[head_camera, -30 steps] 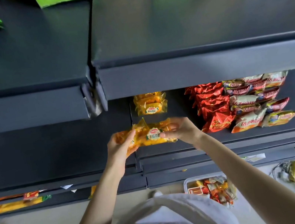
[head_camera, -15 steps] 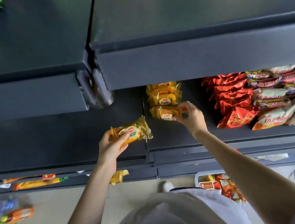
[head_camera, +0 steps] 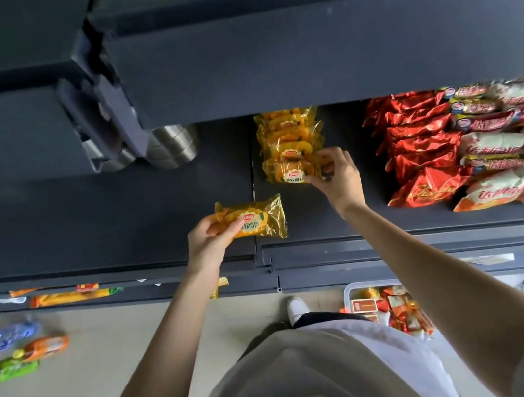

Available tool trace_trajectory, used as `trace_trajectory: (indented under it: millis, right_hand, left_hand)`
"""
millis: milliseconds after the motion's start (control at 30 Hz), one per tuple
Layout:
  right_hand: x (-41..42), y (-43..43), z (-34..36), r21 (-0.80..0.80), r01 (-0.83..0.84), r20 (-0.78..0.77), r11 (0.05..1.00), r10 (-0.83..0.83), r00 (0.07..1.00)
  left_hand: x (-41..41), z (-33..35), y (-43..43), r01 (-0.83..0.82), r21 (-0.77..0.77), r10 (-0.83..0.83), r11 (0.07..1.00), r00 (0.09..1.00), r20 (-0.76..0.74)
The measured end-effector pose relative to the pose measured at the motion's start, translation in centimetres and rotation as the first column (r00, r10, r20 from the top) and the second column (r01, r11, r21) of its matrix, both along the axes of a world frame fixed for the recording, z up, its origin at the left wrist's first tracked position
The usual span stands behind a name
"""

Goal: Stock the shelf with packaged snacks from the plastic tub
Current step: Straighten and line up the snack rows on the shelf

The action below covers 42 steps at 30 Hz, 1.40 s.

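Head view: left hand (head_camera: 207, 242) pinches crinkly foil packet (head_camera: 257, 220); right hand (head_camera: 338, 180) pinches stacked packet (head_camera: 289, 173).

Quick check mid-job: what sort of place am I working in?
Probably a shop aisle: dark tiered shelving, yellow packs and red packs faced in rows, and a tub of more stock at the person's feet.

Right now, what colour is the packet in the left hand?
Shiny golden yellow packet, gripped by the left hand; head view shows it.

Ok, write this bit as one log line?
right hand: pinches front yellow pack on shelf | left hand: holds spare yellow pack | tub: holds snacks
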State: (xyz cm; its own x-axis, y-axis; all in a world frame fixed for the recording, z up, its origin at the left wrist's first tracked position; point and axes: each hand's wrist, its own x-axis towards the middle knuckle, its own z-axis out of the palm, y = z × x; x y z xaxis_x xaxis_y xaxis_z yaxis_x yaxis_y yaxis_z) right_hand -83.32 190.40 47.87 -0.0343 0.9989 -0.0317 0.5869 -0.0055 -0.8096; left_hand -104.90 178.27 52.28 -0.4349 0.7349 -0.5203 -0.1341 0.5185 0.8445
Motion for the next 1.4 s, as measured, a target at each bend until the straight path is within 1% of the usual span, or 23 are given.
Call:
trace_trajectory:
  millis: [67, 100, 167, 200, 233, 267, 300, 333, 367, 400, 500, 567, 667, 867, 967, 1133, 1400]
  right_hand:
    - [0.0, -0.7, 0.2, -0.046, 0.048, -0.05, 0.998, -0.05, 0.998]
    - [0.1, -1.2, 0.3, -0.059, 0.099, -0.093, 0.993, -0.104, 0.99]
    - [0.2, -3.0, 0.1, -0.104, 0.22, -0.201, 0.97, -0.237, 0.95]
    - [0.2, -4.0, 0.2, -0.162, 0.233, -0.275, 0.959, -0.271, 0.923]
    - [0.1, -4.9, 0.2, -0.24, 0.191, -0.348, 0.952, -0.268, 0.898]
    - [0.0, -5.6, 0.3, -0.308, 0.108, -0.398, 0.945, -0.231, 0.888]
    - [-0.1, -6.1, 0.3, -0.345, 0.02, -0.416, 0.938, -0.172, 0.893]
    - [-0.2, -6.3, 0.2, -0.345, -0.045, -0.397, 0.938, -0.102, 0.912]
    - [-0.2, -6.3, 0.2, -0.327, -0.076, -0.362, 0.942, -0.051, 0.931]
    - [-0.2, -6.1, 0.2, -0.301, -0.073, -0.317, 0.951, -0.028, 0.948]
    - [0.4, -5.3, 0.2, -0.224, 0.006, -0.184, 0.975, -0.048, 0.982]
    - [0.8, -5.0, 0.1, -0.184, 0.026, -0.131, 0.983, -0.051, 0.99]
    - [0.9, -4.5, -0.5, -0.175, 0.041, -0.059, 0.984, -0.052, 0.997]
    - [0.2, -3.9, -0.8, -0.141, 0.107, 0.003, 0.984, -0.108, 0.994]
    - [-0.1, -4.0, -0.8, -0.126, 0.104, 0.035, 0.987, -0.1, 0.994]
    - [0.2, -4.3, -0.8, -0.136, 0.09, 0.026, 0.987, -0.087, 0.996]
    - [1.8, -6.0, -0.5, -0.145, 0.104, 0.035, 0.984, -0.1, 0.994]
  left_hand:
    - [0.4, -0.6, 0.3, 0.035, -0.012, -0.035, 0.999, 0.998, -0.046]
    - [0.6, -0.9, 0.4, 0.051, -0.02, -0.052, 0.999, 0.996, -0.067]
    - [1.1, -1.6, 0.8, 0.063, -0.023, -0.064, 0.998, 0.994, -0.084]
    - [1.4, -1.8, 1.1, 0.065, -0.011, -0.066, 0.998, 0.993, -0.094]
    - [1.8, -2.0, 1.5, 0.074, 0.008, -0.072, 0.997, 0.991, -0.114]
    - [2.3, -2.1, 2.0, 0.094, 0.021, -0.09, 0.995, 0.986, -0.143]
    - [2.8, -2.3, 2.4, 0.115, 0.028, -0.109, 0.993, 0.979, -0.172]
    - [3.2, -2.4, 2.9, 0.136, 0.032, -0.127, 0.99, 0.973, -0.193]
    - [3.5, -2.6, 3.4, 0.153, 0.037, -0.143, 0.987, 0.968, -0.205]
    - [3.9, -2.7, 3.8, 0.172, 0.039, -0.16, 0.984, 0.964, -0.21]
    - [4.8, -2.8, 5.0, 0.236, 0.055, -0.215, 0.97, 0.943, -0.254]
    - [5.3, -2.8, 5.6, 0.272, 0.062, -0.241, 0.96, 0.922, -0.302]
    - [5.9, -2.9, 6.0, 0.264, 0.062, -0.229, 0.962, 0.914, -0.335]
    - [6.4, -2.5, 6.3, 0.225, 0.087, -0.188, 0.97, 0.931, -0.314]
    - [6.1, -2.5, 6.4, 0.205, 0.102, -0.166, 0.973, 0.938, -0.306]
    - [5.9, -2.3, 6.0, 0.2, 0.123, -0.156, 0.972, 0.942, -0.297]
    - [5.8, -1.9, 3.6, 0.165, 0.068, -0.134, 0.984, 0.935, -0.328]
